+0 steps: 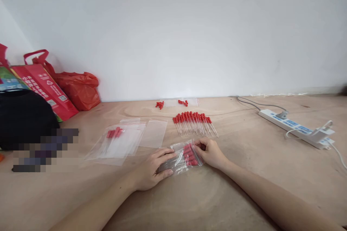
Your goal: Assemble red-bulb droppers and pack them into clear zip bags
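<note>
While my left hand (151, 168), spread, rests on the filled bag (179, 160), my right hand (211, 152) pinches its mouth; best kept flat.

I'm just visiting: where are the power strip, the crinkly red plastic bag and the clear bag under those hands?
Power strip (292, 126): head view, on its top face.
Crinkly red plastic bag (79, 91): head view, on its front.
Clear bag (180, 158): head view, near its middle.
</note>
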